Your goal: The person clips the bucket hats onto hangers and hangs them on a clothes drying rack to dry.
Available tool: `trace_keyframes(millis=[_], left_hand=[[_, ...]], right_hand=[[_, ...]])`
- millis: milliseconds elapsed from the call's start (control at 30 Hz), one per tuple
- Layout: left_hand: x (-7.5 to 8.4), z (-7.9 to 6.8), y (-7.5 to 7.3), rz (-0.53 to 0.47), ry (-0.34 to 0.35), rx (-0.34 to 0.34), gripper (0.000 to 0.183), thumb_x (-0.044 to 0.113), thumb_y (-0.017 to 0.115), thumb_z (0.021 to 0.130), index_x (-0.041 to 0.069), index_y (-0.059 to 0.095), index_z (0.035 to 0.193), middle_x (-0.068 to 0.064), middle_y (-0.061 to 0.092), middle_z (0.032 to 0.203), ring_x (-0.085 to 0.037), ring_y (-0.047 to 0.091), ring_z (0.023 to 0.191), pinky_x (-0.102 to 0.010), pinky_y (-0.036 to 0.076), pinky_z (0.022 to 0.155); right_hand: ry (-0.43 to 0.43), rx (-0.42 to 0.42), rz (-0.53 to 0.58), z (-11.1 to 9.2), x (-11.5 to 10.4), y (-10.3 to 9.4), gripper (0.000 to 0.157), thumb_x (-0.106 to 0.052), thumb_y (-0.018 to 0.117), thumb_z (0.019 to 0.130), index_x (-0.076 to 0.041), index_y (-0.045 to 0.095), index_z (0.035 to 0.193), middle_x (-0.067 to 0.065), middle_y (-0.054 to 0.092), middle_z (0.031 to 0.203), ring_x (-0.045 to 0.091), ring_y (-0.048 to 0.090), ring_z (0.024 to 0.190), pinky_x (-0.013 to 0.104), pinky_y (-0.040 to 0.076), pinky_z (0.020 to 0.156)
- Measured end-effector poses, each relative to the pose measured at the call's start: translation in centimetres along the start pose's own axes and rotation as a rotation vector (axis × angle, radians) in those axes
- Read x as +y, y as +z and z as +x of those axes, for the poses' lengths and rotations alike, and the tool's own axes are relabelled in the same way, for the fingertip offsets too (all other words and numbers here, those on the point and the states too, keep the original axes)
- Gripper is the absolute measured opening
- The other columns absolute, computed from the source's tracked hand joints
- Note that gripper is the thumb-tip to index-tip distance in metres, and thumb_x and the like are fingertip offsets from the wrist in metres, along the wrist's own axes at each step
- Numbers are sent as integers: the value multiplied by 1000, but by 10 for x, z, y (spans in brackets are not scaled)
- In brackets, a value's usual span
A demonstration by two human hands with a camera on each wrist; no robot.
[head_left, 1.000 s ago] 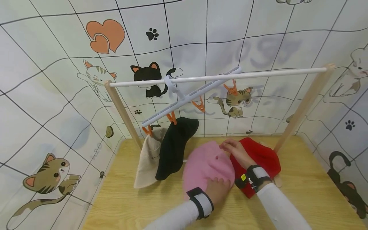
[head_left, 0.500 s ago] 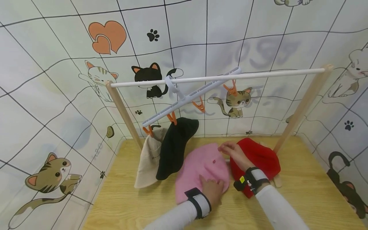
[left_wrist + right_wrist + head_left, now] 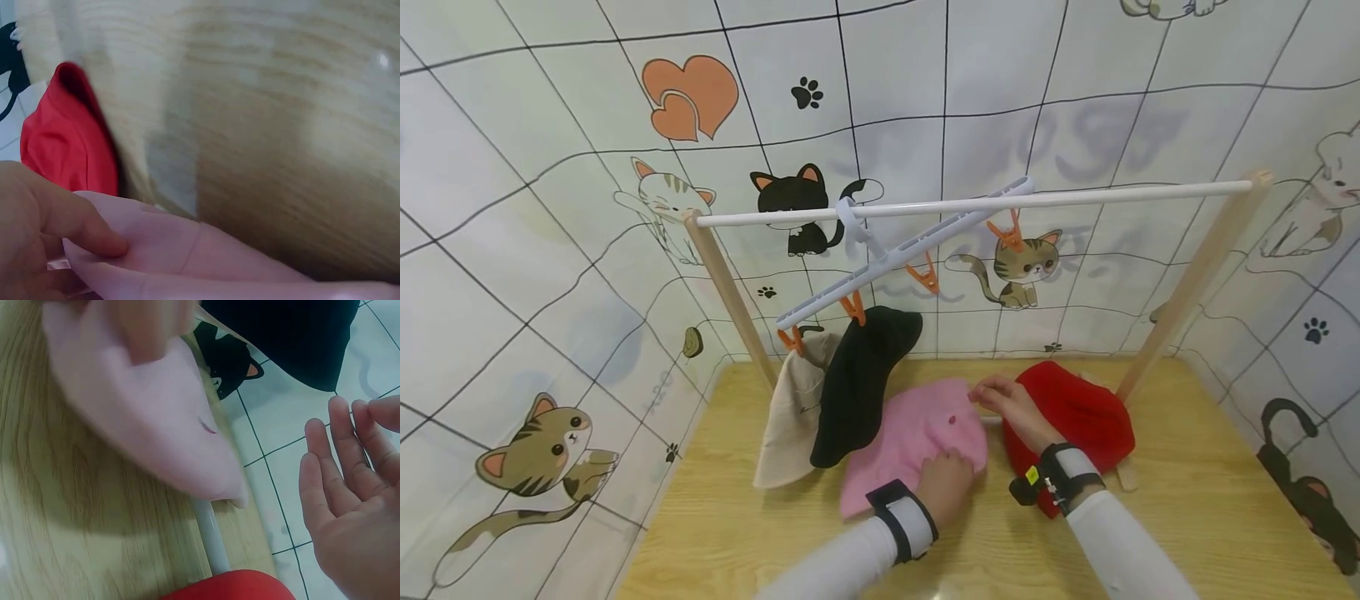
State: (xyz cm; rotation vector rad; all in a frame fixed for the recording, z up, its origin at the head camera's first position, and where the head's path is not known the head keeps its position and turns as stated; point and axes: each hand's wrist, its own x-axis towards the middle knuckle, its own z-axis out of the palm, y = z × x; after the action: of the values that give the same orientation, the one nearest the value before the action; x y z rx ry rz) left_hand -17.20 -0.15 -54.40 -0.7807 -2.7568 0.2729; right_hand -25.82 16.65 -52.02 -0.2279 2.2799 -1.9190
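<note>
My left hand (image 3: 945, 487) grips the brim of a pink bucket hat (image 3: 917, 421), which has a small red mark on its side. In the left wrist view the thumb of that hand (image 3: 50, 219) lies on one face of the brim, and the other fingers are partly hidden behind the cloth. Close to the hat's far right corner is my right hand (image 3: 1017, 408). Its fingers are extended and relaxed in the right wrist view, with nothing in the hand (image 3: 356, 506). A red hat (image 3: 1078, 412) lies on the table just beyond the right hand.
A light-blue hanger (image 3: 880, 265) hooks over the white bar (image 3: 1097, 197) of a wooden-post rack. Orange clips hold a beige hat (image 3: 790, 425) and a black hat (image 3: 853, 408) at its lower left. Two more clips, including one orange clip (image 3: 928, 278), hang bare farther right.
The left hand has drawn the pink hat leftward and a little toward me, away from the red hat. The right hand has barely moved and stays beside the hat's far edge.
</note>
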Motion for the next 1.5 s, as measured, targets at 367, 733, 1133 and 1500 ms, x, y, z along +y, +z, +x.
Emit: trace_keyframes(millis=[367,733,1133,1500], left_hand=[[-27,14,-26,-249,-18,-123,20,7,75,76,16,58,69,4,54,63,-12,56,57,-27,45,49],[-57,35,-55,-330,54,8,23,7,71,82,16,56,68,7,42,58,-9,45,54,-20,36,51],[-78,45,-92,-402,-48,-21,18,20,75,85,12,71,101,-1,62,75,-15,55,64,-26,44,49],[-91,49,-110,-483,-11,33,27,15,71,86,12,70,113,-4,69,91,-17,61,75,-28,49,58]], right_hand=[[-37,-17,39,-2,1,2,34,-17,55,98,10,54,119,23,62,114,36,57,111,48,40,99],[-53,-33,-11,-3,-10,-5,31,-19,56,98,6,58,116,22,63,114,34,58,107,55,37,99],[-64,-95,-39,10,-48,-17,38,-26,54,99,5,51,122,20,60,116,35,55,112,51,34,102],[-206,-201,-216,26,-126,-22,29,-14,53,99,6,54,120,20,61,114,35,57,108,44,43,98]])
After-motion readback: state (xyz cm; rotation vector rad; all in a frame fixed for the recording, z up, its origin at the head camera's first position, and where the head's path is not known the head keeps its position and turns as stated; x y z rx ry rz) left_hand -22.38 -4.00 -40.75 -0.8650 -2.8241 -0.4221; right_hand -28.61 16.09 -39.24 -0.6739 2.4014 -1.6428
